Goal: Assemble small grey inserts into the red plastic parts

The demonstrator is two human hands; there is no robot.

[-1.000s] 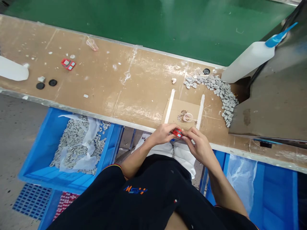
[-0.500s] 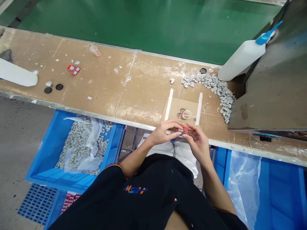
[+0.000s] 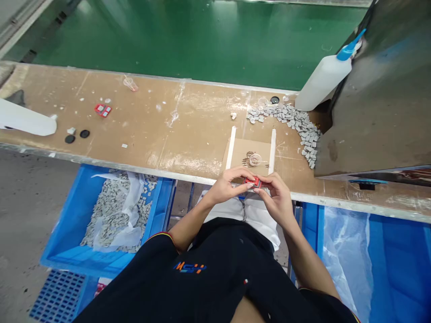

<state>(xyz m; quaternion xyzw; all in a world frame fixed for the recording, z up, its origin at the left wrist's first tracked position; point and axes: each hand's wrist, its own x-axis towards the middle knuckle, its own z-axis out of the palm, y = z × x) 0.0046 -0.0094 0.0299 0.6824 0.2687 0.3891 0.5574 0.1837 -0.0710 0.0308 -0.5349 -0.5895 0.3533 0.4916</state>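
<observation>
Between my two hands, at the bench's front edge, is a small red and grey plastic piece (image 3: 253,181). My left hand (image 3: 229,186) pinches its left end between thumb and fingers. My right hand (image 3: 276,195) has thumb and fingertips closed on the right end. Fingers cover part of the piece, so its exact kind is unclear. Just beyond my hands, a small clear cup (image 3: 255,160) with a thin stick stands on a cardboard sheet (image 3: 235,150) bordered by white tape strips.
Small grey pieces (image 3: 308,134) lie heaped at the right, beside a white squeeze bottle (image 3: 323,83) and a metal housing (image 3: 377,112). Another red piece (image 3: 103,110) lies on the left of the bench (image 3: 195,116). Blue bins (image 3: 63,229) stand below, one holding grey pieces.
The view has shifted slightly. My right fingers have closed onto the red and grey piece, and it is tilted a little differently between my hands.
</observation>
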